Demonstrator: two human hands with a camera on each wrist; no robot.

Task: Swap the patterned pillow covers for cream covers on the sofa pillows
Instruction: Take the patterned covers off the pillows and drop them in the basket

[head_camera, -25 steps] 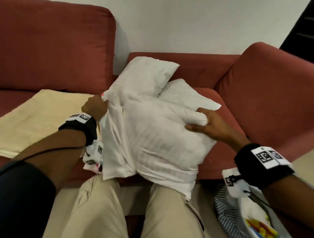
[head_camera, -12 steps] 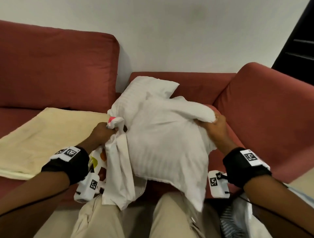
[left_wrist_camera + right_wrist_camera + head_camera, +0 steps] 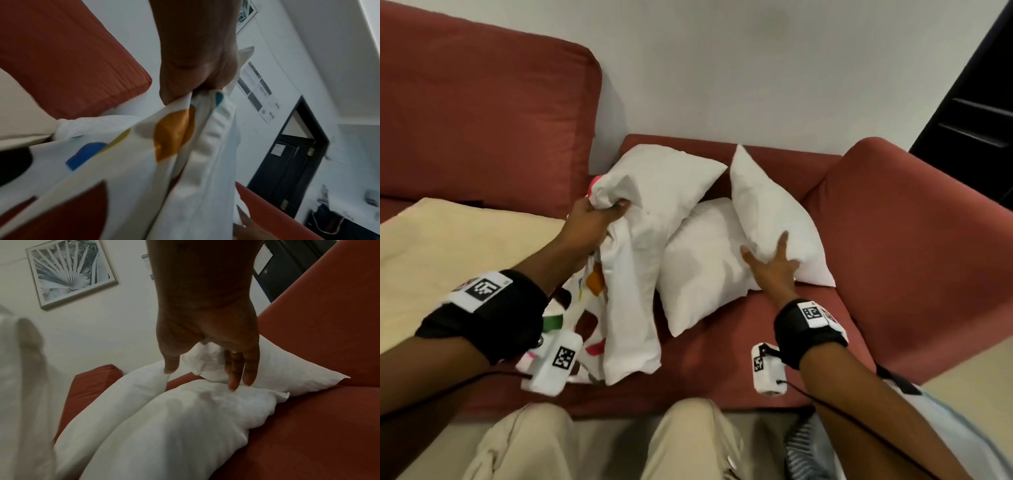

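Observation:
Three bare white pillows sit on the red sofa: one at the back (image 3: 667, 178), one flat in the middle (image 3: 698, 270) (image 3: 185, 418), one leaning at the right (image 3: 774, 212) (image 3: 287, 369). My left hand (image 3: 602, 214) (image 3: 185, 95) grips a bunched edge of the emptied patterned cover (image 3: 630, 294) (image 3: 174, 134), white with coloured spots, which hangs down over the seat front. My right hand (image 3: 770, 257) (image 3: 205, 373) is open, its straight fingers touching the right pillow where it meets the middle one. A flat cream cover (image 3: 448, 240) lies on the left seat.
The sofa's armrest (image 3: 911, 222) rises close on the right and a tall back cushion (image 3: 482, 113) at the left. Striped fabric (image 3: 801, 442) lies on the floor by my right forearm. My knees (image 3: 524, 445) touch the seat front.
The pillow has come out of the patterned cover and now lies on the seat. My right hand let go of it and opened. My left hand keeps the cover, pulled away left.

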